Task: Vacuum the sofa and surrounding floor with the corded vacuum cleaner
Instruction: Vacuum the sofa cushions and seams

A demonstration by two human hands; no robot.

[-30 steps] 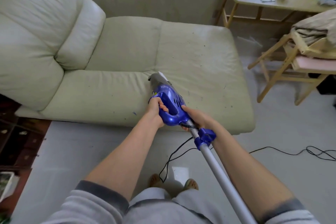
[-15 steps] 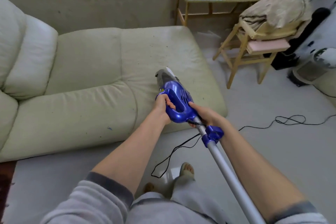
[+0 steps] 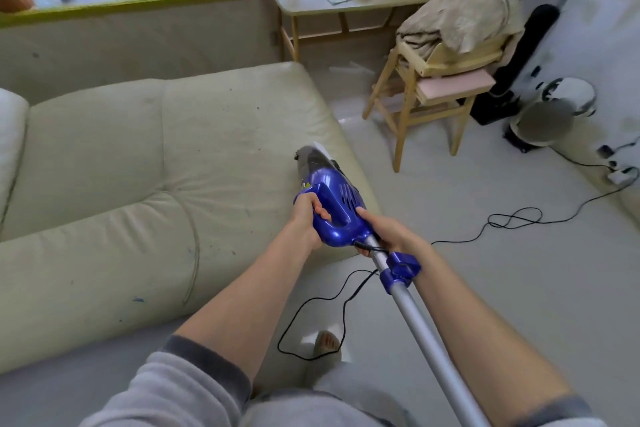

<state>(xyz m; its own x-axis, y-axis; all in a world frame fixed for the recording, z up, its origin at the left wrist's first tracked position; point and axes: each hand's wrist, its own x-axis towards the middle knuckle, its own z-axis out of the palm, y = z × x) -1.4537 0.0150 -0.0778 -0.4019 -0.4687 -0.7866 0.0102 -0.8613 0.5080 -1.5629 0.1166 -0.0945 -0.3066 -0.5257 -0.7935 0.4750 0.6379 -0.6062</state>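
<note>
Head view, looking down past both forearms: the blue vacuum cleaner (image 3: 332,204) is held up over the near right corner of the pale green sofa (image 3: 145,163), grey nose pointing away toward the cushion edge. The left hand (image 3: 306,218) is wrapped around the loop handle, fingers curled through the opening and clamped on it. The right hand (image 3: 388,230) grasps the rear of the body right where the silver tube (image 3: 436,347) joins, fingers curled under it. That tube runs back toward the camera, down to the lower right, with a blue collar (image 3: 400,270) just behind the right hand. The black cord (image 3: 325,305) drops from the rear of the vacuum, loops across the light floor (image 3: 485,288) near a foot (image 3: 325,341), and another stretch snakes off to the right toward a plug block (image 3: 620,175) by the wall. The sofa seat shows scattered dark specks and a small blue mark on its front face. Beyond the sofa stands a wooden chair (image 3: 415,104) piled with folded fabric (image 3: 457,14), a cluttered table (image 3: 346,0) under the window, and a round white appliance (image 3: 550,114) on the floor at right.
</note>
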